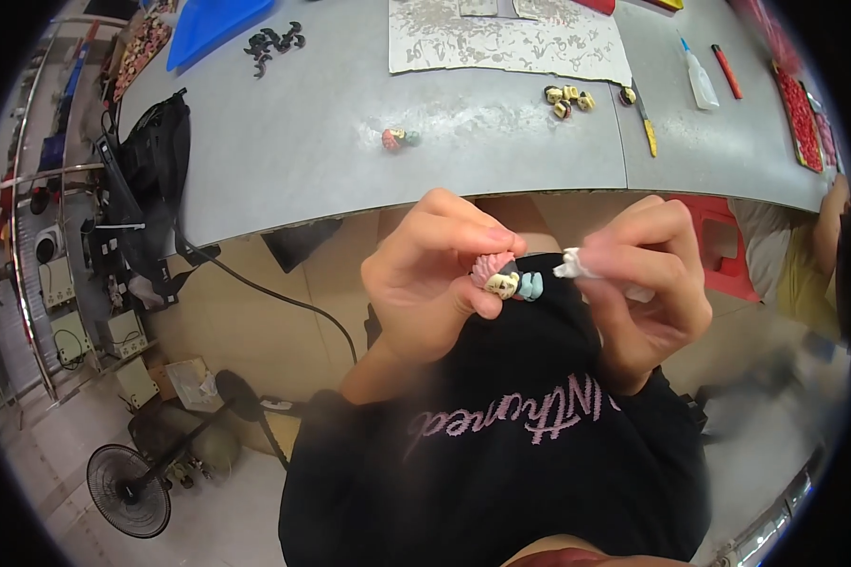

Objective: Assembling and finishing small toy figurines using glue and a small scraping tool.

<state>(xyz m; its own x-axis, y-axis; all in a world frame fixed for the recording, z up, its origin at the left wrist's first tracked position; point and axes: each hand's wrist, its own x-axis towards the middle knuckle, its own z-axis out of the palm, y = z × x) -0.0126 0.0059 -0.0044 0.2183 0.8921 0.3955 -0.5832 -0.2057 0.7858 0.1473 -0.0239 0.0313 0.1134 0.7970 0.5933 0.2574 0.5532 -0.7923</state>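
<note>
Now two hands (pixel 416 265) holding one figurine (pixel 499 278), one white wad (pixel 570 265)

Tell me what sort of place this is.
Most likely a workshop for small figurines: the left hand holds a pink-haired figurine, small pieces sit clustered on the grey worktable, and a thin-tipped squeeze bottle lies there.

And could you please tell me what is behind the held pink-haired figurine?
Part of the black shirt shows behind it; whatever the pink-haired figurine and the left hand cover there cannot be seen.
</note>
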